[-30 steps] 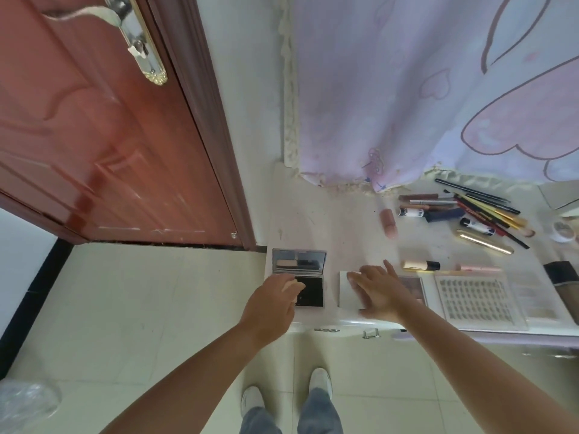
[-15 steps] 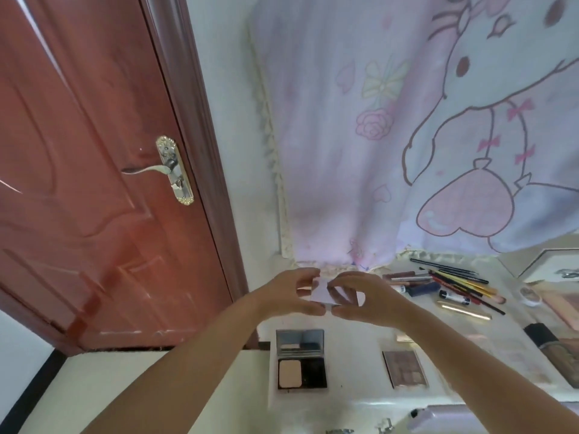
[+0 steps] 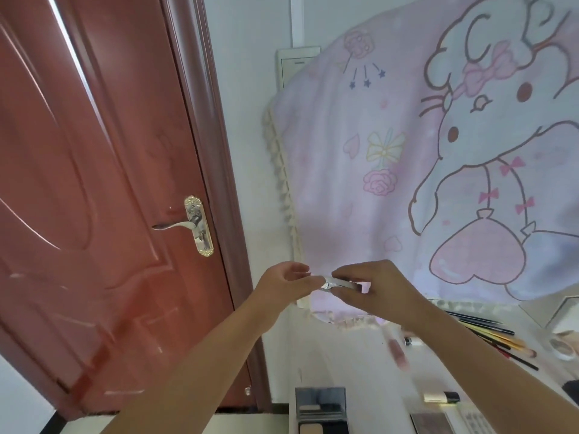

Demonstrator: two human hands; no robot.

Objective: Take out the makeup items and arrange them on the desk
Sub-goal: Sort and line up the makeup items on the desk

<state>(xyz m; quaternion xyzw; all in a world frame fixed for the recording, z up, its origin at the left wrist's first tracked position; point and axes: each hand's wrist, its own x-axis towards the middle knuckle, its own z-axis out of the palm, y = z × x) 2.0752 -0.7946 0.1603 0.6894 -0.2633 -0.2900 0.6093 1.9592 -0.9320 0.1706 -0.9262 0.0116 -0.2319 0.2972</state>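
Hands have risen, both (image 3: pixel 332 285) pinching a flat case (image 3: pixel 342 282) above the desk (image 3: pixel 360 364).

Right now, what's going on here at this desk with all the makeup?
A person stands at a white desk and holds a small flat silvery compact up in front of a pink cartoon-print cloth. The left hand and right hand each pinch one end. An open mirrored powder palette, a pink tube and a row of pencils already lie on the desk.
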